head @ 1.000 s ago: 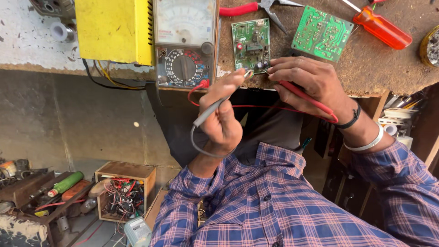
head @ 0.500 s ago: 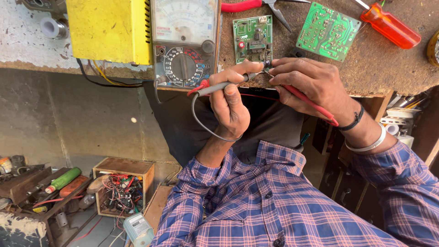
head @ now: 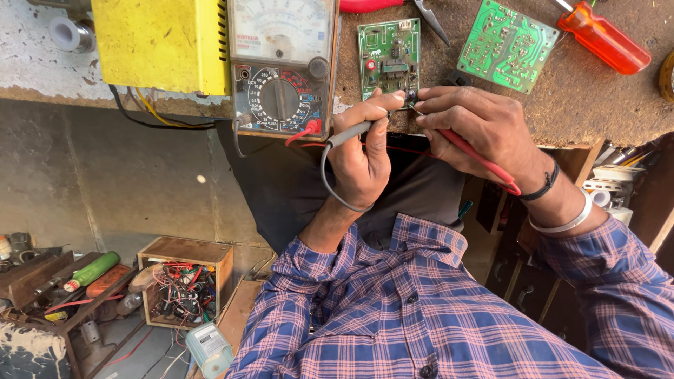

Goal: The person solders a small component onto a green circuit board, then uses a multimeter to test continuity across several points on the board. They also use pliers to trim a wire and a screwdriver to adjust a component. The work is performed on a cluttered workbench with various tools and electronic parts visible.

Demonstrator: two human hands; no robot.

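Observation:
A small green circuit board (head: 388, 56) lies on the brown workbench (head: 562, 105), right of an analog multimeter (head: 282, 67). My left hand (head: 361, 151) grips a grey test probe (head: 351, 132), its tip at the board's near edge. My right hand (head: 481, 130) pinches a red test probe (head: 477, 158), whose tip touches the board's near right corner. Both probe leads run back to the meter's sockets. The two fingertips nearly meet at the board.
A yellow box (head: 161, 42) stands left of the meter. A second green board (head: 507, 45), an orange-handled screwdriver (head: 604, 45) and pliers (head: 428, 17) lie farther back. Below on the floor, a wooden box of wires (head: 184, 288) and scattered tools (head: 77, 281).
My left hand has risen from below the bench edge and brought the grey probe tip to the board. My right hand has shifted slightly, holding the red probe at the board.

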